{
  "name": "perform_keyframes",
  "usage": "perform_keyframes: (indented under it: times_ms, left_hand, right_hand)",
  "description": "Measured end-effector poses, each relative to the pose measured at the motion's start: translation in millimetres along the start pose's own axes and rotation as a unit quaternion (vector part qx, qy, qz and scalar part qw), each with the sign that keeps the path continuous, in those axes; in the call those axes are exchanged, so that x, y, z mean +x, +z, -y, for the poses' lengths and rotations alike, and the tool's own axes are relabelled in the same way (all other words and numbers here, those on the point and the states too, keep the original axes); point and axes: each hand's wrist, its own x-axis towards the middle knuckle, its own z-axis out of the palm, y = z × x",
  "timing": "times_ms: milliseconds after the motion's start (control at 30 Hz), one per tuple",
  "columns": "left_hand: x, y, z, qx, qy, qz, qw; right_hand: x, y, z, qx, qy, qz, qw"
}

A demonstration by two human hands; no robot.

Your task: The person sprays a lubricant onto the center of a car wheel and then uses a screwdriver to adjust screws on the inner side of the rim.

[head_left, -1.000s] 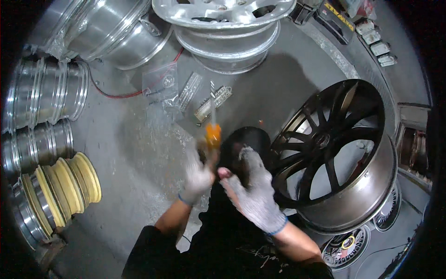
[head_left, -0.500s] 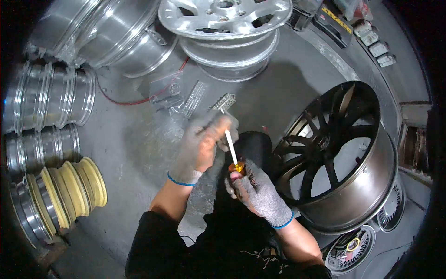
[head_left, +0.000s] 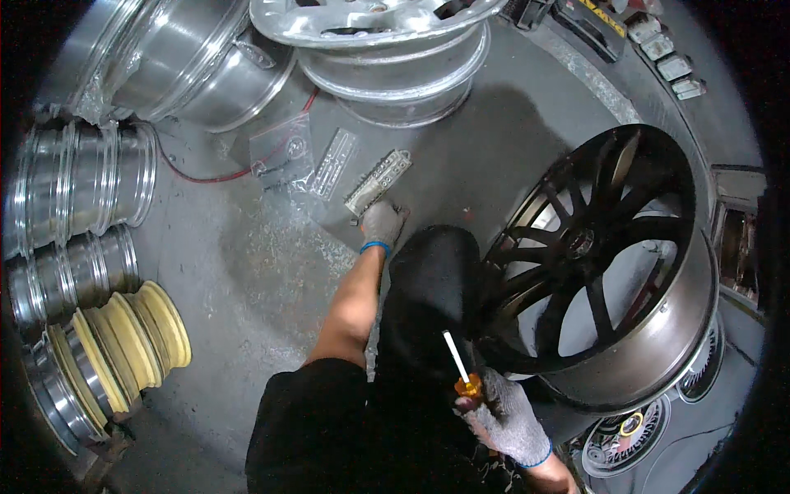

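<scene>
My right hand, in a grey knit glove with a blue cuff, is closed around the amber handle of a screwdriver. Its pale shaft points up and to the left above my dark trousers. My left hand, gloved alike, reaches down to the floor by the near end of a long narrow silvery case. The fingers look curled, and whatever they hold is hidden. Beside the case lie a clear ridged plastic strip and a clear zip bag. Close on my right, a black-spoked wheel rim leans tilted.
Silver rims are stacked ahead, and more rims line the left, including a yellow one. A red hose crosses the floor. At the lower right stands a rim holding small items. A dark case sits far right.
My left hand has left the screwdriver shaft and gone down to the floor beside the silvery case. My right hand has moved lower and to the right with the screwdriver.
</scene>
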Motion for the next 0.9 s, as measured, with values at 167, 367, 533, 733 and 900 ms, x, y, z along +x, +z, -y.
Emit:
perform_keyframes:
  times_ms: [167, 367, 533, 733, 900]
  left_hand:
    - [-31.5, 7.7, 55.6, -0.02, 0.008, -0.203, 0.979]
    - [-21.8, 9.6, 104.9, 0.044, 0.057, -0.245, 0.967]
    - [-25.4, 17.9, 130.5, 0.05, 0.065, -0.212, 0.974]
    - [-114.8, -85.3, -14.4, -0.329, 0.111, -0.212, 0.913]
    - [-189.0, -208.7, -114.3, -0.411, 0.441, -0.058, 0.795]
  right_hand:
    - [-14.9, -21.8, 5.0, -0.139, -0.059, 0.038, 0.988]
    - [-30.0, -38.7, 24.9, 0.047, 0.146, 0.006, 0.988]
    - [-53.2, -62.0, 5.1, -0.224, 0.016, 0.019, 0.974]
    - [-70.0, -67.2, 37.6, -0.11, 0.054, -0.128, 0.984]
    - [-53.1, -96.7, 67.7, -0.354, -0.206, -0.123, 0.904]
